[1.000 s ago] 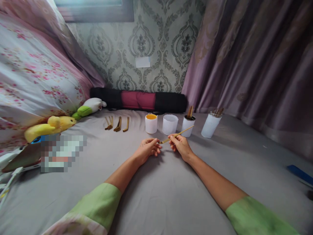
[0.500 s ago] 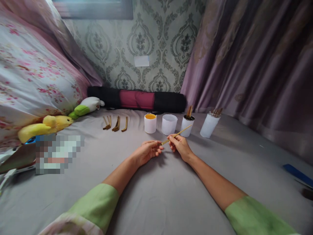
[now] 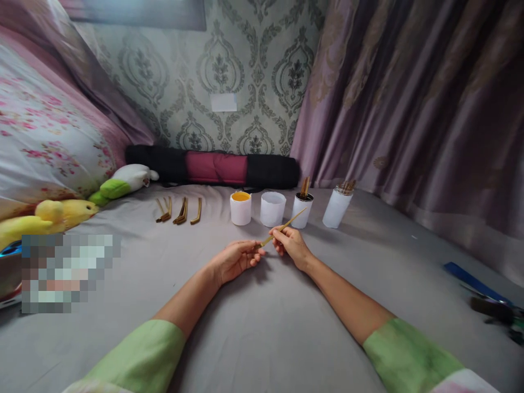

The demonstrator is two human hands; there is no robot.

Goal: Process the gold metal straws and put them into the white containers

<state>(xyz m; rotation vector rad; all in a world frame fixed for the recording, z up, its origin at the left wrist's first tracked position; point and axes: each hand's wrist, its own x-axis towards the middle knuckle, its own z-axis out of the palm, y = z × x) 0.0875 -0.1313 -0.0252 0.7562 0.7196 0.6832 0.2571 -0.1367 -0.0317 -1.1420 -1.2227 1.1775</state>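
Note:
Between my two hands slants a thin golden-brown stick, its upper end pointing to the far right. My right hand pinches it near the middle with thumb and fingers. At the lower end, my left hand has thumb and forefinger closed on the tip, the other fingers loosely curled. Just beyond stand a white cup with orange-yellow contents, a plain white cup and a white-wrapped can holding similar sticks. Several golden-brown sticks with bent ends lie in small groups to the left.
Right of the can, a tilted white container holds more thin sticks. Plush toys lie at the left beside a blurred-out patch. A blue strip and dark tools rest far right. A black and maroon roll lines the wall.
My view has turned slightly right, so the scene sits further left and more of the dark tools shows. Both hands keep hold of the stick in nearly the same pose.

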